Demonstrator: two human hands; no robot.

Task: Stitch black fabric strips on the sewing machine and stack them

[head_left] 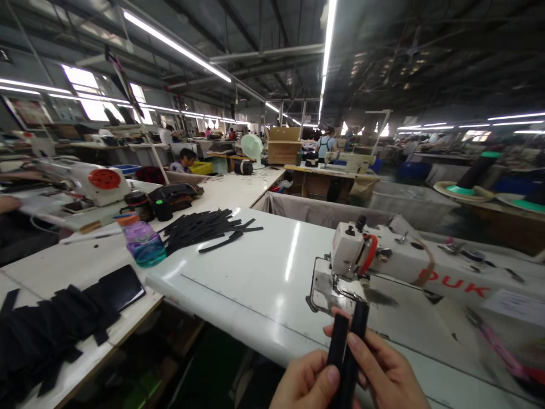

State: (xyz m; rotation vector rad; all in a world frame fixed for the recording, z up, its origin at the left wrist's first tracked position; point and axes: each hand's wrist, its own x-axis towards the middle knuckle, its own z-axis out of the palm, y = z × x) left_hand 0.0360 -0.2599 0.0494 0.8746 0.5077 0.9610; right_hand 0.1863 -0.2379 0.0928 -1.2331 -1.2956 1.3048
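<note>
Two black fabric strips (337, 341) stand side by side in my hands at the near edge of the table. My left hand (304, 382) is closed with the thumb pressed on the left strip. My right hand (383, 363) pinches the right strip between thumb and fingers, its upper end sticking up. Just beyond the strips is the needle and presser foot area of a white sewing machine (395, 250) with a red lever. The lower ends of the strips are hidden by my hands or cut off by the frame.
A pile of black strips (213, 224) lies on the white table (255, 272). A purple and teal bottle (142, 241) and a phone-like dark slab (123, 287) are at left, beside more black strips (55, 335). Pink-handled scissors (496, 341) lie at right. Other people sit farther off.
</note>
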